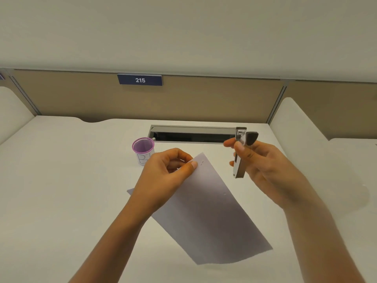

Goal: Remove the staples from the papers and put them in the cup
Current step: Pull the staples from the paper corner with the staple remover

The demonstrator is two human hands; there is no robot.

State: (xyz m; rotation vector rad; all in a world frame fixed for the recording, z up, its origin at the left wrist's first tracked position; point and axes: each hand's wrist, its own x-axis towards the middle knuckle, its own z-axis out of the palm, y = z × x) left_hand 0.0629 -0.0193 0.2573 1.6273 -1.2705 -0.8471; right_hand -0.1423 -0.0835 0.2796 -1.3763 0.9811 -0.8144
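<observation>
While a small staple [202, 162] is still showing near the top corner of the papers [206, 211], the task is looking far from finished — whether the purple mesh cup [143, 148] on the tabletop [61, 180] is holding any staples cannot be told. Left hand [171, 172] fingers [193, 164] are pinching that corner, lifting the sheets. Right hand [263, 164] is curling closed around a metal staple remover [240, 154] — raised, apart from the papers.

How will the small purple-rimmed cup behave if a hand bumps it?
The cup looks small and light, so it would probably slide or tip easily. It stands upright on the smooth desk, which likely offers little grip.
</observation>
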